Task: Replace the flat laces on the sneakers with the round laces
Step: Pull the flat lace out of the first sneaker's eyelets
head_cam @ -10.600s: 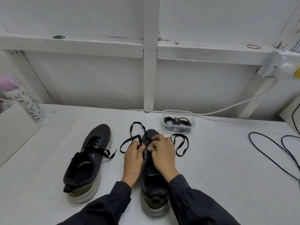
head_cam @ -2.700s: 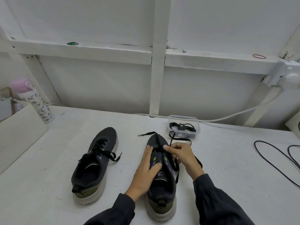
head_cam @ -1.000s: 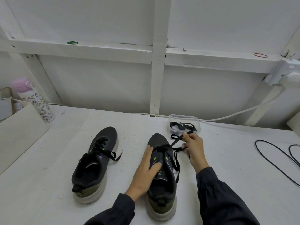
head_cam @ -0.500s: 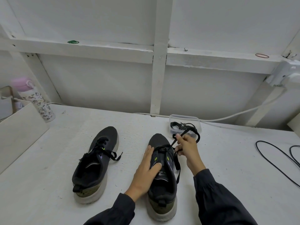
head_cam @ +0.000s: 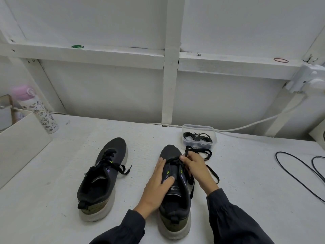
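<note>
Sneaker under the hands (head_cam: 175,196), nearest on the surface (head_cam: 246,191): pressed down by the left hand (head_cam: 154,184) with fingers (head_cam: 159,168) laid flat, while its flat lace (head_cam: 213,173) is pinched at the toe-end eyelets by the curled right hand (head_cam: 195,167), most of it already drawn out and trailed loose to the right. Second sneaker (head_cam: 103,175), to the left: tied lace (head_cam: 121,169) left fully threaded and untouched. Round laces (head_cam: 197,137), farthest back: kept coiled in a clear tub (head_cam: 198,126) just beyond the toe, none yet threaded, so removal is judged under half done and relacing not begun.
</note>
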The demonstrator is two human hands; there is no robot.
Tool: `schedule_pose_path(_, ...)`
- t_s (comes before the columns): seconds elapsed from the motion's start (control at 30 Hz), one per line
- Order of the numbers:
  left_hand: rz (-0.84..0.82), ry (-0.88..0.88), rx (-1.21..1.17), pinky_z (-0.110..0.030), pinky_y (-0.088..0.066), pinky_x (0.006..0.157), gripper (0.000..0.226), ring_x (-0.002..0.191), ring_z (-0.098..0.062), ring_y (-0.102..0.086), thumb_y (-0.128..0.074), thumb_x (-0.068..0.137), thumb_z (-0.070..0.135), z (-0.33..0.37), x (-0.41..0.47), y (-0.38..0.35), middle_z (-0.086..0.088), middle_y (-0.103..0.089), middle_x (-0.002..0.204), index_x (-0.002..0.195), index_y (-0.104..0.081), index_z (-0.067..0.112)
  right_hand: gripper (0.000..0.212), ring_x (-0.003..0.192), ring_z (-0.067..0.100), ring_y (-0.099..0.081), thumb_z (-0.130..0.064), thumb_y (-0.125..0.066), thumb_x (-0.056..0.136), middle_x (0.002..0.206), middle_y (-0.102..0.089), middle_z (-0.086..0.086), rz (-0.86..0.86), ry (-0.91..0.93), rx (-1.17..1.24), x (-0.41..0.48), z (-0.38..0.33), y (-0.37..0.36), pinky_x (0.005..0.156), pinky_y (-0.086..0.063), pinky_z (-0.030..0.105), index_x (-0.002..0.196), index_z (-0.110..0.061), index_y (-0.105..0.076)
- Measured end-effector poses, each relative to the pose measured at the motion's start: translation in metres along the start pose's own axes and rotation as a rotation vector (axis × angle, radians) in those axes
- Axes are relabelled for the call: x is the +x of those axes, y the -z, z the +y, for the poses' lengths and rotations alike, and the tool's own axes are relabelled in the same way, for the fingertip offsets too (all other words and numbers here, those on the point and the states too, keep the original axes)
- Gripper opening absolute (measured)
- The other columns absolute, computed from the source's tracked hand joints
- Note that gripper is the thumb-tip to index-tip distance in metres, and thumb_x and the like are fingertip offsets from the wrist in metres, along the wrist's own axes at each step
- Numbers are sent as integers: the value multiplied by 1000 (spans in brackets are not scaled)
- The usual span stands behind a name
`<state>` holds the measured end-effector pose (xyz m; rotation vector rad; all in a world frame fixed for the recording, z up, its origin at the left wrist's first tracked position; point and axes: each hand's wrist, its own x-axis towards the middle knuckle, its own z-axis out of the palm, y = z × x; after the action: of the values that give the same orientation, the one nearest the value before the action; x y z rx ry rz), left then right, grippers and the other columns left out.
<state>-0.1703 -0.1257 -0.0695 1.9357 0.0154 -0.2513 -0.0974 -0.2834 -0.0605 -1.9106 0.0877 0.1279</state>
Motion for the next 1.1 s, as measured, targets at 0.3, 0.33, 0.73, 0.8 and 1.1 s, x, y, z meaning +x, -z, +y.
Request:
schedule_pose_path(0.3,-5,-137,453,-32,-22,117,58,147,-9,-14,-51,93,50,15,6,13,11,-11,162,146,-27,49,5,55,11,-56,-1,-68,86,66,-64,4,-43,23,234,-13,3,8,52,-46,18,88,3,-69)
schedule_pose_path(0.33,9,-146,509,-33,-23,116,50,146,-11,-19,-50,93,53,19,9,16,10,-16,161,141,-37,49,5,55,11,-57,1,-69,85,66,-66,4,-52,24,242,-14,5,9,53,-47,18,89,1,-71)
schedule_pose_path(0.73,134,-229,804,-31,-27,97,11,114,-11,-45,-59,85,41,45,46,16,14,-52,116,91,-63,32,12,62,12,-48,0,-56,91,69,-57,1,7,11,129,-8,11,-5,54,-39,15,83,-7,-62)
schedule_pose_path(0.8,144,-262,843,-32,-28,96,10,114,-12,-46,-58,86,38,46,50,13,14,-53,116,92,-65,32,11,66,13,-48,-1,-55,92,72,-56,3,-2,12,116,-8,11,-5,57,-39,17,85,-7,-60)
schedule_pose_path(1.1,219,-424,820,-28,-24,99,15,113,-12,-47,-57,89,24,36,53,3,14,-58,115,87,-71,22,11,69,10,-45,-3,-51,95,75,-54,1,-16,40,81,-8,12,-5,58,-37,13,85,-6,-55)
